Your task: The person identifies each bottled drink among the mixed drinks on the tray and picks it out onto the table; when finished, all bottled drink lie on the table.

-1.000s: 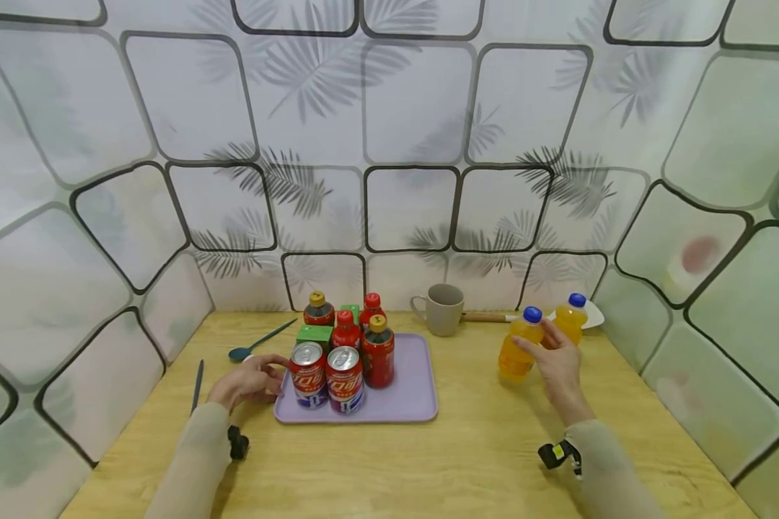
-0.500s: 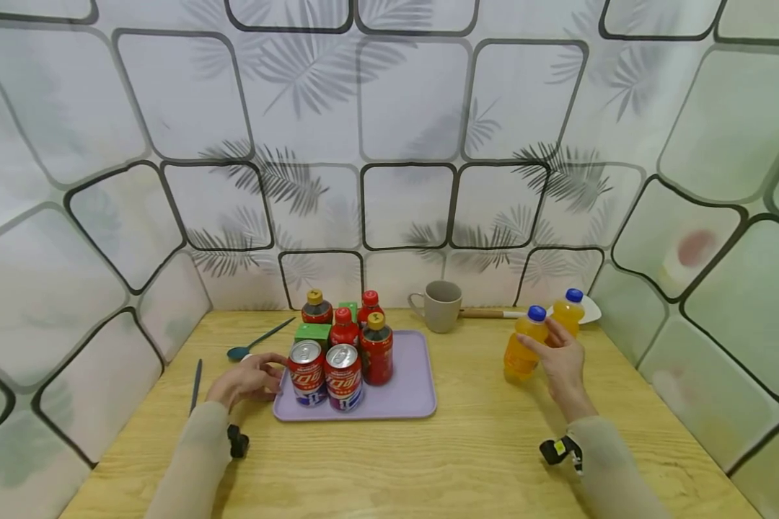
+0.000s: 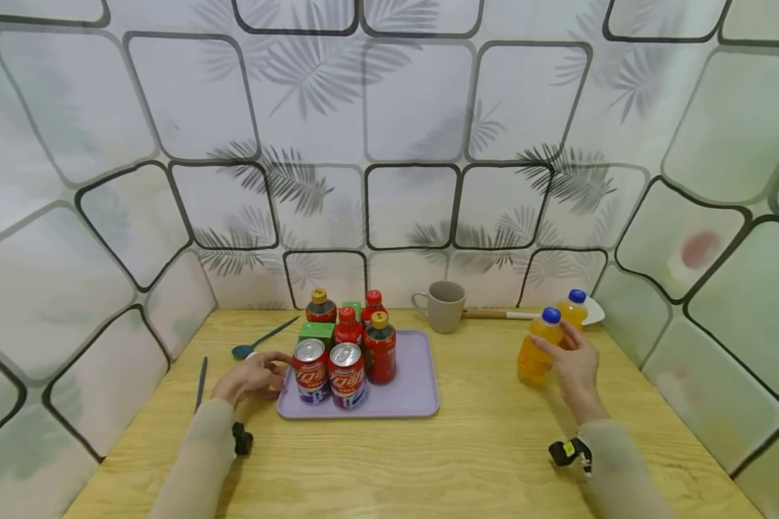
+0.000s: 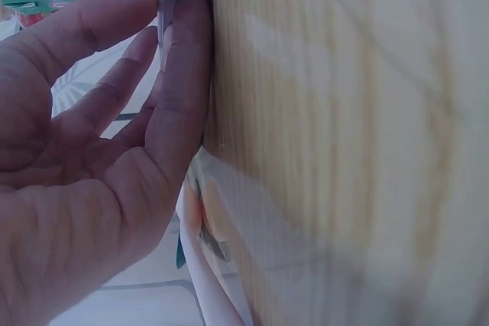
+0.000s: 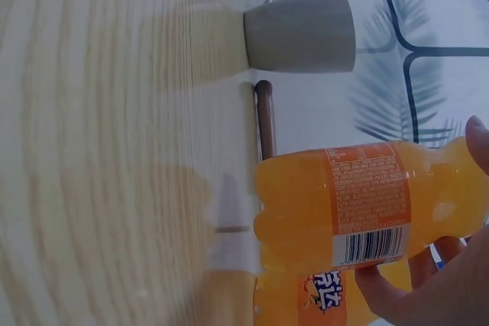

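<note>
My left hand point(image 3: 249, 378) is at the left edge of a lilac tray point(image 3: 415, 393). In the left wrist view, the thumb and fingers point(image 4: 187, 66) pinch the tray's rim from either side. On the tray stand two red soda cans point(image 3: 311, 371), red-capped bottles point(image 3: 348, 330), yellow-capped dark bottles point(image 3: 381, 353) and green boxes point(image 3: 317, 331). My right hand point(image 3: 576, 364) holds an orange soda bottle point(image 5: 336, 204) with a blue cap, upright, near its neck. Behind it stands a second orange soda bottle point(image 3: 573, 310), partly hidden. Whether the held bottle's base touches the table cannot be told.
A grey mug point(image 3: 446, 306) stands at the back, beside a wooden-handled spatula point(image 3: 487, 314) whose white blade lies behind the orange bottles. To the left lie a dark blue spoon point(image 3: 262, 339) and a slim dark utensil point(image 3: 201, 382). Patterned walls enclose the table point(image 3: 389, 468).
My right hand has moved to the right with the orange soda bottle, closer to the second one. The left hand stays at the tray's edge; the view shifts slightly.
</note>
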Tool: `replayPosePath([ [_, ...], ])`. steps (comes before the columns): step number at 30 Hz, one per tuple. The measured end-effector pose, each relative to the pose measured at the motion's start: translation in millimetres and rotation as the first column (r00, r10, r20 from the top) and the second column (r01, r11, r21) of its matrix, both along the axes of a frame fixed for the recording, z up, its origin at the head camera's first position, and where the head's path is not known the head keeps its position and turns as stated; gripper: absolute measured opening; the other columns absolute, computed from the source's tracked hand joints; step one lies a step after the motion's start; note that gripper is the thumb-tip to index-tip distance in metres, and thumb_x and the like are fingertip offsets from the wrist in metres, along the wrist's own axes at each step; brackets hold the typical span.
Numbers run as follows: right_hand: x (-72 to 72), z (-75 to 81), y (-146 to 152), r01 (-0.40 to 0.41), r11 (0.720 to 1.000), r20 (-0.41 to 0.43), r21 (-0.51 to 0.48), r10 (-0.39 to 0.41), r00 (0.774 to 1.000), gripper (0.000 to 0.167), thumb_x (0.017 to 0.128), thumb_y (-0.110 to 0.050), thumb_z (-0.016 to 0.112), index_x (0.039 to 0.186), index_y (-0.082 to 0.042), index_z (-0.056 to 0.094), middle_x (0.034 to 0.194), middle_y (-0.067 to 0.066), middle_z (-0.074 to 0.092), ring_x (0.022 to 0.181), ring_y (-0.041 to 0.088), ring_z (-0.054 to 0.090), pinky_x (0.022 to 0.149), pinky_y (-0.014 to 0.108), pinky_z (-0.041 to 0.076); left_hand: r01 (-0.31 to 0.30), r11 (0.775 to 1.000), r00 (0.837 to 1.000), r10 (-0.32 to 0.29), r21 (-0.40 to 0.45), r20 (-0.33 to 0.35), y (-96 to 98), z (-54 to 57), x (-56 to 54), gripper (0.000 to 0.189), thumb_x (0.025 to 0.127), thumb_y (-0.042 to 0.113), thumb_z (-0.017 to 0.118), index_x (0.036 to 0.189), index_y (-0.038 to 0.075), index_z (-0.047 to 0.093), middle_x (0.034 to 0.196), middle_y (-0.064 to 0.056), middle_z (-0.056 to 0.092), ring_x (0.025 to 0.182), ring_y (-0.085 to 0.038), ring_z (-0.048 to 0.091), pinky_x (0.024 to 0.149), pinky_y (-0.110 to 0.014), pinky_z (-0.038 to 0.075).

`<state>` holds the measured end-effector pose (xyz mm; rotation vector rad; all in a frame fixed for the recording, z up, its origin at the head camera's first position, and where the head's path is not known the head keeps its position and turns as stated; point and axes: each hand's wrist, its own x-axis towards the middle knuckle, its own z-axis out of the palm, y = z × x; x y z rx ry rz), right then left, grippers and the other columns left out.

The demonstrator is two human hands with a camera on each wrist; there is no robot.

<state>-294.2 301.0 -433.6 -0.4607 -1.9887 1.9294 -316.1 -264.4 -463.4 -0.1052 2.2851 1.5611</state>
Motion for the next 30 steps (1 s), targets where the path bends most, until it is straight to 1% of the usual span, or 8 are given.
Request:
replayPosePath([
  [4, 0.3, 0.5, 4.8, 0.018, 1.0, 0.013, 0.012, -0.018, 1.0, 0.086, 0.078, -0.025, 0.082, 0.151, -0.019, 0.039, 0.15, 0.011, 0.045, 0.123, 0.011, 0.051, 0.112, 0.036, 0.038, 0.002, 1.0, 1.0, -0.002, -0.007, -0.001, 0.3, 0.5, -2.4, 0.063, 0.08, -0.012, 0.062, 0.139, 0.0, 0.046, 0.106, -0.015, 0.052, 0.089, -0.022, 0.056, 0.075, -0.034, 0.057],
  [9, 1.0, 1.4, 11.4, 0.031, 1.0, 0.009, 0.002, -0.031, 0.999, 0.085, 0.079, -0.026, 0.081, 0.152, -0.019, 0.038, 0.152, 0.012, 0.043, 0.129, 0.017, 0.048, 0.113, 0.041, 0.036, 0.013, 1.0, 1.0, -0.013, -0.019, -0.019, -0.6, 0.3, -7.0, 0.064, 0.079, -0.011, 0.064, 0.139, 0.001, 0.047, 0.107, -0.015, 0.051, 0.092, -0.023, 0.055, 0.076, -0.034, 0.057],
  [15, 3.0, -0.1, 16.6, 0.055, 0.998, 0.01, 0.008, -0.055, 0.998, 0.081, 0.081, -0.025, 0.08, 0.151, -0.019, 0.039, 0.152, 0.013, 0.042, 0.131, 0.02, 0.046, 0.115, 0.042, 0.033, 0.017, 1.0, 1.0, -0.017, -0.011, -0.009, -1.4, 0.8, -4.8, 0.063, 0.079, -0.011, 0.064, 0.139, 0.0, 0.046, 0.106, -0.014, 0.052, 0.092, -0.022, 0.055, 0.077, -0.035, 0.057],
  [18, 3.1, -1.7, 18.8, 0.063, 0.998, 0.009, 0.005, -0.063, 0.998, 0.081, 0.08, -0.024, 0.08, 0.151, -0.019, 0.04, 0.152, 0.014, 0.043, 0.13, 0.019, 0.047, 0.115, 0.042, 0.033, 0.018, 1.0, 1.0, -0.018, -0.004, -0.005, -2.3, 0.2, -3.8, 0.064, 0.079, -0.012, 0.063, 0.14, -0.001, 0.045, 0.107, -0.014, 0.052, 0.092, -0.022, 0.055, 0.077, -0.034, 0.057],
  [23, 3.0, -2.8, 21.8, 0.083, 0.997, 0.009, -0.01, -0.083, 0.997, 0.081, 0.079, -0.022, 0.081, 0.15, -0.018, 0.041, 0.15, 0.013, 0.045, 0.124, 0.013, 0.05, 0.114, 0.039, 0.035, 0.023, 1.0, 1.0, -0.023, -0.008, -0.004, -2.9, -1.0, -4.2, 0.064, 0.08, -0.011, 0.063, 0.14, 0.0, 0.044, 0.106, -0.014, 0.052, 0.091, -0.022, 0.055, 0.075, -0.034, 0.057],
  [27, 2.7, -3.0, 23.9, 0.087, 0.996, 0.013, -0.02, -0.087, 0.996, 0.082, 0.079, -0.023, 0.082, 0.15, -0.019, 0.042, 0.149, 0.011, 0.047, 0.121, 0.01, 0.051, 0.113, 0.037, 0.036, 0.022, 1.0, 1.0, -0.022, -0.001, 0.001, -3.4, -2.2, -4.6, 0.064, 0.079, -0.011, 0.064, 0.14, 0.0, 0.045, 0.105, -0.014, 0.052, 0.089, -0.021, 0.055, 0.075, -0.034, 0.057],
  [28, 2.4, -2.9, 24.5, 0.089, 0.996, 0.011, -0.022, -0.089, 0.996, 0.082, 0.078, -0.023, 0.082, 0.149, -0.019, 0.042, 0.149, 0.011, 0.047, 0.12, 0.01, 0.052, 0.113, 0.036, 0.037, 0.033, 0.999, 0.999, -0.033, -0.001, -0.003, -3.9, -2.5, -4.6, 0.064, 0.079, -0.01, 0.064, 0.14, -0.001, 0.044, 0.106, -0.014, 0.052, 0.089, -0.021, 0.055, 0.075, -0.034, 0.057],
  [30, 2.0, -2.8, 25.7, 0.092, 0.996, 0.014, -0.014, -0.092, 0.996, 0.082, 0.078, -0.025, 0.083, 0.149, -0.019, 0.043, 0.148, 0.01, 0.048, 0.118, 0.009, 0.052, 0.112, 0.034, 0.038, 0.036, 0.999, 0.999, -0.036, 0.011, -0.003, -4.0, -2.5, -4.4, 0.065, 0.078, -0.011, 0.064, 0.14, -0.002, 0.044, 0.106, -0.015, 0.052, 0.09, -0.021, 0.056, 0.076, -0.035, 0.057],
])
